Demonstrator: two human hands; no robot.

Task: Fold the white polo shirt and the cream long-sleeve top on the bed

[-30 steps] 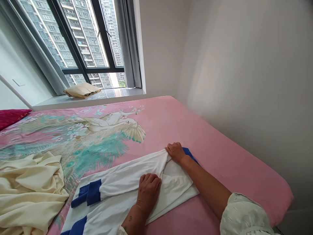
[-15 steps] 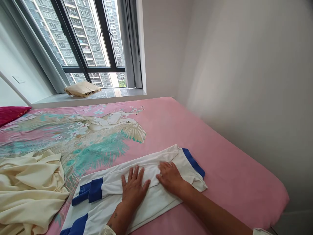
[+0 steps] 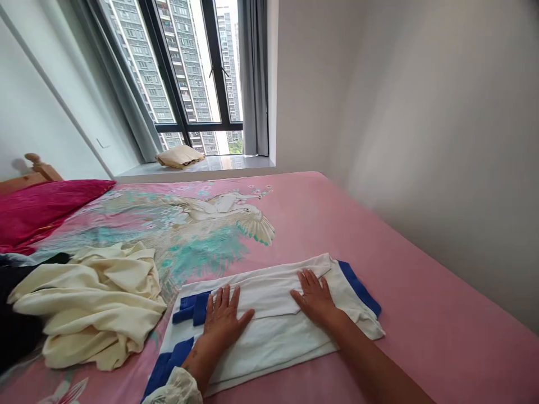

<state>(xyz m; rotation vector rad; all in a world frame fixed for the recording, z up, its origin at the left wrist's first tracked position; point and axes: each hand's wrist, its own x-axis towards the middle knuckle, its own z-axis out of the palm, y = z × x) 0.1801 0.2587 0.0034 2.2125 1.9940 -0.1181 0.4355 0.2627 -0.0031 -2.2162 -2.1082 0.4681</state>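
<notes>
A white shirt with blue trim lies folded lengthwise on the pink bed. One blue band edges its right end, and blue cuffs or bands show at its left end. My left hand rests flat on the shirt's left half, fingers spread, beside the blue cuff. Further right, my right hand lies palm down on the upper fold, its fingers stretched out. Neither hand grips the cloth. Part of the shirt is hidden beneath my hands and forearms.
Left of the shirt sits a crumpled cream cloth, with a black garment beside it. A red pillow lies near the wooden headboard. Beyond the patterned bedsheet, a beige folded cloth sits on the windowsill.
The view has turned left, bringing the headboard and black garment into sight. My right hand's bent fingers have flattened on the shirt; my left hand has shifted toward the blue cuff.
</notes>
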